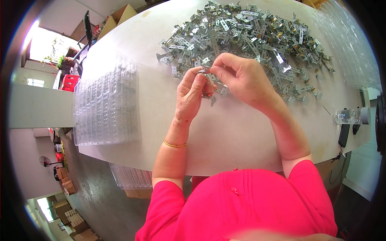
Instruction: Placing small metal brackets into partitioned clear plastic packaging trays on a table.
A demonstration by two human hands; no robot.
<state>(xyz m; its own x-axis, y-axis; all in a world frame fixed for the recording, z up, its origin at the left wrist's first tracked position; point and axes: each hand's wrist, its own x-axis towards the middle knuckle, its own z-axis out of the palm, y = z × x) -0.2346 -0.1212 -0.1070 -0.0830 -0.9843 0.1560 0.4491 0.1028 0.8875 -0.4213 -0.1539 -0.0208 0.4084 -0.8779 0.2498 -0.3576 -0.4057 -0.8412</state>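
Observation:
My left hand is closed around small metal parts, with a bit of metal showing below its fingers. Close beside it, my right hand pinches at a small metal piece where the fingertips of both hands meet. Whether that is one part or two I cannot make out. Just beyond the hands spreads a large heap of silver stamped metal brackets, some with brass-coloured bits. A few loose brackets lie around the near edge of the heap.
Stacked clear plastic trays stand on the white table at the left. More clear plastic lies at the far right. A clear bottle with a grey cap and a black object rest near the right edge.

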